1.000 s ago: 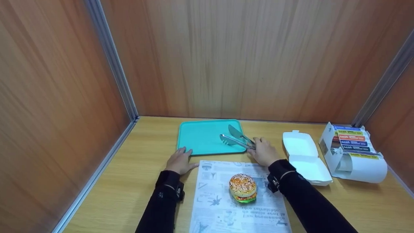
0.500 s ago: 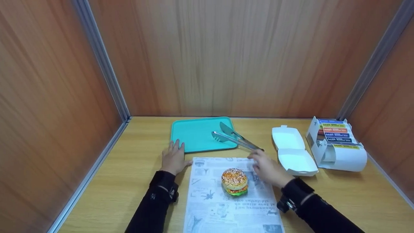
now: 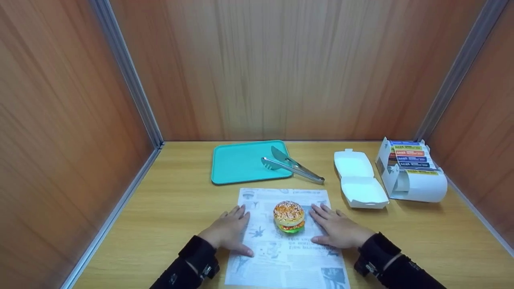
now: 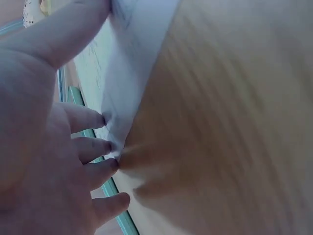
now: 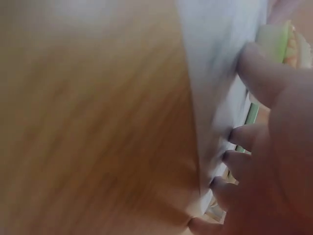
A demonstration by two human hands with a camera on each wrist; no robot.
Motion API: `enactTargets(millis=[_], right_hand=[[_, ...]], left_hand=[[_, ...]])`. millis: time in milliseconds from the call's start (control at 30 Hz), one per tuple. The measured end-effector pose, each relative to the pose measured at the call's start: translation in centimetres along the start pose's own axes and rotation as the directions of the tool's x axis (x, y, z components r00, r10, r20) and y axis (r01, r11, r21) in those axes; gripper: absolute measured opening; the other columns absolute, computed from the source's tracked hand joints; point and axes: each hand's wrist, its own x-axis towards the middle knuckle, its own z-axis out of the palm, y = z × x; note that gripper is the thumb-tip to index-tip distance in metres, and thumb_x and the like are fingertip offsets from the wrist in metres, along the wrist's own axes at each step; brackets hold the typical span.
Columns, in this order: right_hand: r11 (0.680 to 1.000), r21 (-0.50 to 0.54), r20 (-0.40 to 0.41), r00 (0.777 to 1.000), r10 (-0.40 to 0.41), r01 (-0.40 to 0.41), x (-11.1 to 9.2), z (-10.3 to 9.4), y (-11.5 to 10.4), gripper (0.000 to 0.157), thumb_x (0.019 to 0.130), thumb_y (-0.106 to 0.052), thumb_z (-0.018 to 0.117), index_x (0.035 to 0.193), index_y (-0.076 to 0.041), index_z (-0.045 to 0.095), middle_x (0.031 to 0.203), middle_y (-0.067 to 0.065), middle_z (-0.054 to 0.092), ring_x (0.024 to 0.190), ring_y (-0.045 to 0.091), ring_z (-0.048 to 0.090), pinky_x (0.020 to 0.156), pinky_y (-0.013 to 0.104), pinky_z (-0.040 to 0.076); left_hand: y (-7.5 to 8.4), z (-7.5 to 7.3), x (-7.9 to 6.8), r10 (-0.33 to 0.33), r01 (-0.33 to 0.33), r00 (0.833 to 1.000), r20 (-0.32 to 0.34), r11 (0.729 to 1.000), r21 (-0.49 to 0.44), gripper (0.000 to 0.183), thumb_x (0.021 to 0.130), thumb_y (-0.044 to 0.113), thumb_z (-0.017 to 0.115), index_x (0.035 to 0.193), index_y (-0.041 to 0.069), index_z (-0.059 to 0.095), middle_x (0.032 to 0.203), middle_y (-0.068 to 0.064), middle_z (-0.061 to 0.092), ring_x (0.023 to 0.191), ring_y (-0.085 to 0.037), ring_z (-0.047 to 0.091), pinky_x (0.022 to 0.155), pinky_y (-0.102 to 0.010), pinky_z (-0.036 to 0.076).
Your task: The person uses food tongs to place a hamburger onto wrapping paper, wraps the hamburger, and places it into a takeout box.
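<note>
A seeded-bun hamburger (image 3: 289, 216) with a green lettuce edge sits on a printed paper sheet (image 3: 281, 277) in the head view. My left hand (image 3: 229, 233) lies over the sheet's left edge, fingers straight and thumb spread toward me. In the left wrist view, several fingertips (image 4: 100, 120) touch along that paper edge. On the opposite side, my right hand (image 3: 335, 228) rests flat over the sheet's right edge, its fingers extended toward the hamburger. The right wrist view shows its thumb (image 5: 261, 71) on the paper. Neither hand grips anything.
Metal tongs (image 3: 299, 170) lie partly across a turquoise tray (image 3: 229, 164) at the back. To the right are an opened white takeaway box (image 3: 363, 190) and a white dispenser (image 3: 425, 186) with colourful labelled strips. Wooden panels (image 3: 257, 72) enclose the table.
My right hand has let go of the tongs and moved toward me onto the paper's right edge. The left hand has drawn back from beside the tray to the paper's left edge.
</note>
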Motion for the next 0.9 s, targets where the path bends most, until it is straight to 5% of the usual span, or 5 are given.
enactTargets(millis=[400,700,833,900], right_hand=[[0.997,-0.038,-0.027,0.997,0.069,-0.07,-1.3,1.1,-1.1,0.092,0.101,-0.068,0.057,0.168,-0.01,0.031,0.177,0.012,0.018,0.163,0.041,0.014,0.121,0.078,0.015],[0.998,-0.019,-0.031,0.998,0.053,-0.053,-1.8,0.4,-1.2,0.094,0.1,-0.065,0.061,0.167,-0.007,0.032,0.177,0.015,0.019,0.162,0.044,0.015,0.119,0.081,0.015],[0.997,0.0,-0.011,0.997,0.073,-0.073,-2.2,0.4,-1.4,0.102,0.094,-0.069,0.068,0.167,-0.006,0.033,0.177,0.016,0.019,0.162,0.044,0.014,0.119,0.081,0.013],[0.996,0.004,0.007,0.996,0.084,-0.084,-2.4,0.7,-1.6,0.108,0.09,-0.073,0.07,0.167,-0.007,0.032,0.177,0.015,0.018,0.162,0.044,0.013,0.12,0.08,0.013]], left_hand=[[-0.5,0.1,-0.1,-0.005,0.006,1.0,0.015,0.996,-0.085,0.128,0.068,0.064,0.092,0.164,0.001,0.036,0.175,-0.022,0.02,0.162,-0.038,0.019,0.13,-0.058,0.019],[-0.1,-0.4,0.0,-0.003,0.004,1.0,0.022,0.999,-0.05,0.126,0.071,0.064,0.091,0.165,0.001,0.034,0.175,-0.021,0.02,0.162,-0.038,0.019,0.129,-0.056,0.022],[0.3,-0.5,0.1,-0.004,0.004,1.0,0.007,1.0,-0.027,0.119,0.074,0.062,0.091,0.162,-0.001,0.04,0.173,-0.022,0.026,0.16,-0.039,0.026,0.128,-0.054,0.028],[0.4,-0.5,0.5,-0.025,0.023,0.999,-0.043,0.999,-0.038,0.098,0.08,0.056,0.089,0.152,-0.001,0.054,0.165,-0.023,0.042,0.152,-0.04,0.041,0.123,-0.054,0.037]])
